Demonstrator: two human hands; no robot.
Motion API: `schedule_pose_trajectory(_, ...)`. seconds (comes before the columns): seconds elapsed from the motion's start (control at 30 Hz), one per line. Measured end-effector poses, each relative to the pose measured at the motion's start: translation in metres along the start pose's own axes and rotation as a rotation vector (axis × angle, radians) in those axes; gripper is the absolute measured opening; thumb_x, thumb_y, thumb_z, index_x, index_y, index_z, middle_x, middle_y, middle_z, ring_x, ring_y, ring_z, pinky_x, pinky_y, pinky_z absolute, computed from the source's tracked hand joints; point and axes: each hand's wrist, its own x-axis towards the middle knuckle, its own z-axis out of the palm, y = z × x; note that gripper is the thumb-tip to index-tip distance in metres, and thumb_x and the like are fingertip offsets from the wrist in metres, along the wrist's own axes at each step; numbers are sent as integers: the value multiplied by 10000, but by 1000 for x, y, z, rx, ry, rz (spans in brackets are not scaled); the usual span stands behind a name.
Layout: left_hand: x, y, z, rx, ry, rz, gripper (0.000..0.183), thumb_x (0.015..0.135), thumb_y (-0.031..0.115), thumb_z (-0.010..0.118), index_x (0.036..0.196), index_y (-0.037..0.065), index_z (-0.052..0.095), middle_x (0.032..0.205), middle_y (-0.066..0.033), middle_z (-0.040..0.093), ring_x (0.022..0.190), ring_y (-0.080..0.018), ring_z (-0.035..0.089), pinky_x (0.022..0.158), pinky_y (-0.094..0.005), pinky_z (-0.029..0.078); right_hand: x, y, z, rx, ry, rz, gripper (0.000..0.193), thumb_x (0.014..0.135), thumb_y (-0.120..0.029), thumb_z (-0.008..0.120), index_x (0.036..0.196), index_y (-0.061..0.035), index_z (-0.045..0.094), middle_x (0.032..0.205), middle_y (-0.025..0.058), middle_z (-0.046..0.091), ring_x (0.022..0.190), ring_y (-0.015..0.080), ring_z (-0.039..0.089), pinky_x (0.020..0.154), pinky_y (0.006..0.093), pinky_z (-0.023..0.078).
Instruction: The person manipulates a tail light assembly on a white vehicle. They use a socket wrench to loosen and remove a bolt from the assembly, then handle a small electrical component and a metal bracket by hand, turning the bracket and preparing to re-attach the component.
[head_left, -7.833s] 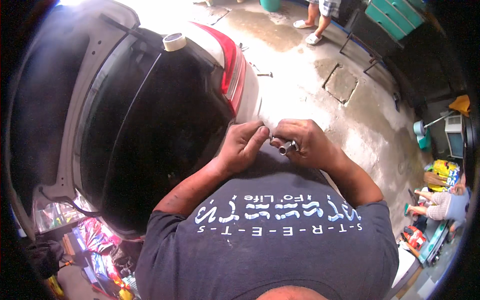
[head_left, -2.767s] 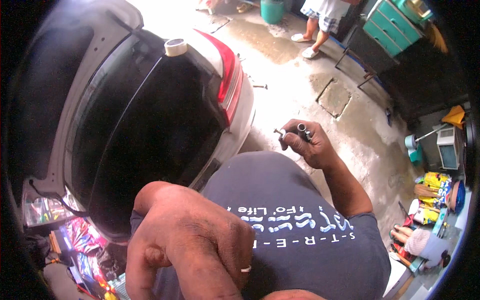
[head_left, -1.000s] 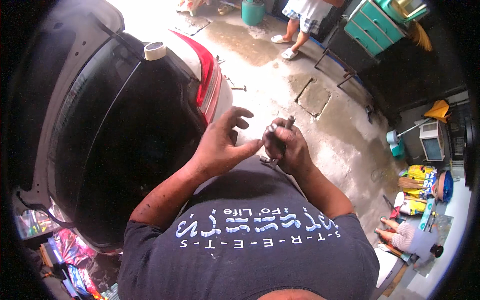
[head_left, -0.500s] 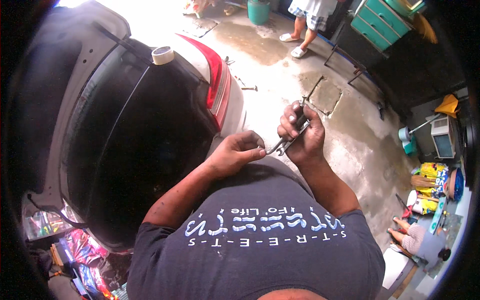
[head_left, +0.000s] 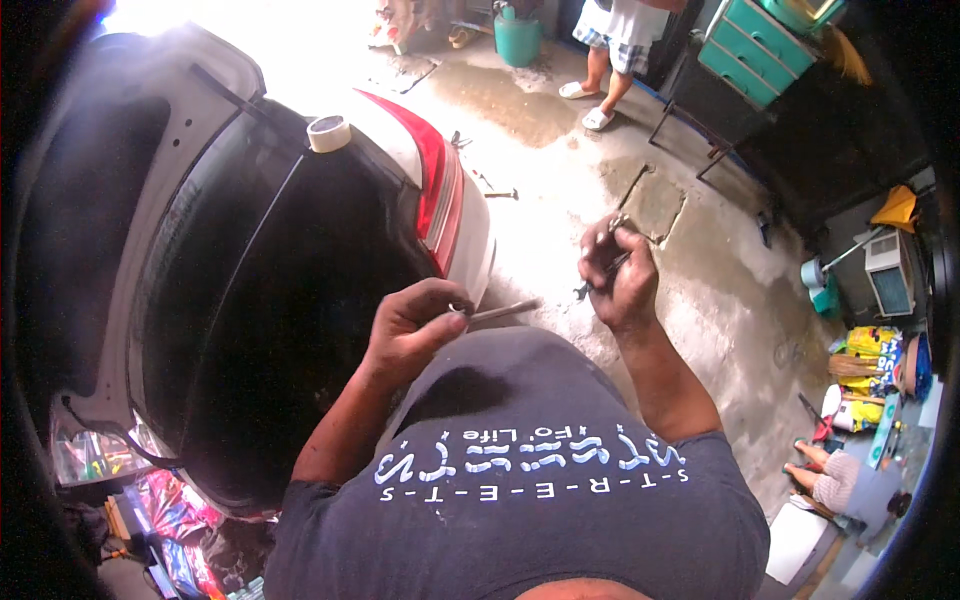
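Between the thumb and fingers of my left hand (head_left: 418, 325) is a slim metal rod-like tool (head_left: 505, 311), its shaft pointing right; its exact kind cannot be made out. My right hand (head_left: 622, 275), to the right over the floor, is closed around an open-ended wrench (head_left: 582, 292) whose jaw shows below the fingers. Another small metal end sticks out at the top of that fist, partly hidden. On the left is a car's open trunk (head_left: 290, 290), beside a red tail light (head_left: 437, 190). A roll of tape (head_left: 328, 134) sits on the trunk's far edge.
Tools (head_left: 500, 193) lie on the concrete floor beyond the bumper. One person (head_left: 612, 70) stands at the far side near a green drawer unit (head_left: 757, 50); another person (head_left: 840, 480) is at the right. Bags and packages (head_left: 170, 510) lie at the lower left.
My hands have moved apart. The left has drawn back leftward with the rod-like tool, which was by the right hand's grip before; the right has shifted slightly right, keeping the wrench.
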Motion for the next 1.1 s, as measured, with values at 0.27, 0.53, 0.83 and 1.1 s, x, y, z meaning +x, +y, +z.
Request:
schedule_pose_trajectory(0.27,5,-11,-13,-20,116,14,332,1081,325,597,1100,19,722,944,-13,672,855,-87,580,810,-286,487,-30,19,8,-531,-304,240,189,964,-199,597,949,-26,671,794,54,672,573,55,471,515,239,391)
schedule_pose_trajectory(0.53,42,-32,11,-435,154,-355,302,1111,369,533,1094,84,633,770,17,502,622,-99,445,557,-259,350,-21,-13,45,-1243,-563,-234,129,883,-96,717,918,22,679,745,119,640,639,177,597,608,341,494)
schedule_pose_trajectory(0.83,50,-10,13,-521,-71,-438,265,1101,357,549,1079,104,626,764,29,491,603,-73,399,507,-225,297,-8,-23,57,-1437,-718,-390,182,938,-176,698,1044,-34,658,914,178,674,821,393,702,717,484,561)
schedule_pose_trajectory(1.1,48,-5,16,-526,-52,-480,231,1098,314,552,1094,98,634,785,14,516,592,-82,402,489,-244,302,-7,-23,64,-1512,-755,-487,129,933,-131,734,991,-36,670,872,125,663,723,310,689,644,424,552)
